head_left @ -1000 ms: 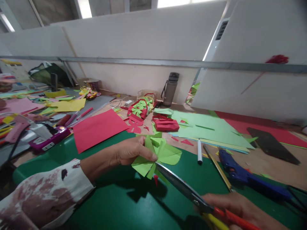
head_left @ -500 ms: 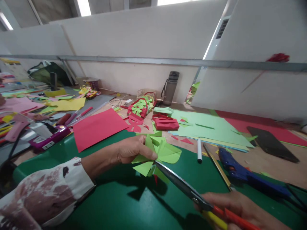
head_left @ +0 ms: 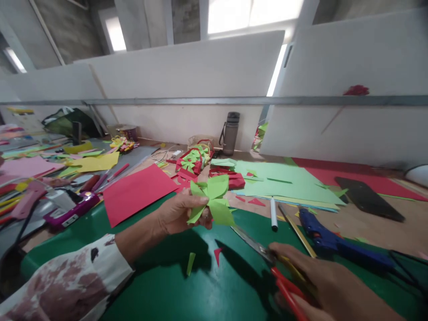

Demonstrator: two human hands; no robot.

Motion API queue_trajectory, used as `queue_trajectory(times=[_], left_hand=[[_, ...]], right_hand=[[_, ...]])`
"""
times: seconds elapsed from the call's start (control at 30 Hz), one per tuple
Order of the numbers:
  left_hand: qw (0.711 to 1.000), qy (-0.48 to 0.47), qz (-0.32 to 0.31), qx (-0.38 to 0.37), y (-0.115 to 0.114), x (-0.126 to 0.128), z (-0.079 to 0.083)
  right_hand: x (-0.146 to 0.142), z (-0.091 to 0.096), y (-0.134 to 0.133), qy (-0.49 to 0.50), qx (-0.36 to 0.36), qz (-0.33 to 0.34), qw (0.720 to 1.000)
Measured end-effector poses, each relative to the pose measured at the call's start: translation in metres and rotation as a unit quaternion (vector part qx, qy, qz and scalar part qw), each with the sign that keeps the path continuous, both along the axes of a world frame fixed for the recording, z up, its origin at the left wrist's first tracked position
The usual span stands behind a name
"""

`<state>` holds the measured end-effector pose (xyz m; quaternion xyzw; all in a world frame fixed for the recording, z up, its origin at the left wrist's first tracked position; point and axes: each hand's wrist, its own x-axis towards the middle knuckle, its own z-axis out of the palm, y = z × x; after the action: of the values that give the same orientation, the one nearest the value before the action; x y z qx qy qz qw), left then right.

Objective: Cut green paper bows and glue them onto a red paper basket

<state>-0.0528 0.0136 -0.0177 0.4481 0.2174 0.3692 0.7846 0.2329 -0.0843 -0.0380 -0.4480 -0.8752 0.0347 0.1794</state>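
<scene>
A light green paper flower (head_left: 219, 200) is pinched between the thumb and fingers of my left hand (head_left: 187, 207), held up over the green mat. My right hand (head_left: 310, 272) grips scissors (head_left: 259, 249) by their red and yellow handles. The blades point up and left, their tip close to the flower's lower right petal; whether they touch it I cannot tell. Below the flower, a narrow green paper scrap (head_left: 191, 264) and a small red scrap (head_left: 218, 256) lie on the green surface (head_left: 160, 285).
Red paper (head_left: 138, 194) lies left of centre. Small red paper baskets (head_left: 230, 179) stand behind the flower, with a grey bottle (head_left: 231, 133) beyond. To the right are light green sheets (head_left: 284, 176), a marker (head_left: 273, 214), a blue glue gun (head_left: 344, 245) and a phone (head_left: 369, 198).
The scissors have drawn back right from the flower's middle. My left hand has raised and turned the flower. A narrow green scrap now shows on the green surface. The camera view has tilted up.
</scene>
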Motion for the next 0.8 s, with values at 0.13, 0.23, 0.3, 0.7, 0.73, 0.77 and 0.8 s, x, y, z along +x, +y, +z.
queue_trajectory(times=[0.13,0.23,0.3,0.7,0.73,0.77,0.8], left_hand=[[1.000,0.008,-0.012,0.022,-0.009,0.007,-0.006],[0.999,0.023,-0.015,0.042,-0.015,0.012,-0.010],[0.998,0.037,-0.009,0.057,-0.018,0.014,-0.011],[0.833,0.272,0.140,0.462,-0.033,0.017,-0.011],[0.811,0.279,0.143,0.494,-0.033,0.017,-0.012],[0.795,0.278,0.145,0.519,-0.034,0.017,-0.013],[0.784,0.272,0.149,0.538,-0.034,0.016,-0.014]], right_hand=[[-0.025,-0.008,0.004,-0.095,-0.010,-0.080,0.992],[-0.037,-0.008,0.009,-0.132,-0.094,-0.114,0.980],[-0.041,-0.004,0.013,-0.142,-0.118,-0.134,0.974],[-0.041,0.011,0.012,-0.144,-0.131,-0.146,0.970],[-0.041,0.012,0.012,-0.151,-0.133,-0.144,0.969],[-0.040,0.013,0.012,-0.157,-0.133,-0.144,0.968],[-0.040,0.014,0.013,-0.161,-0.132,-0.146,0.967]])
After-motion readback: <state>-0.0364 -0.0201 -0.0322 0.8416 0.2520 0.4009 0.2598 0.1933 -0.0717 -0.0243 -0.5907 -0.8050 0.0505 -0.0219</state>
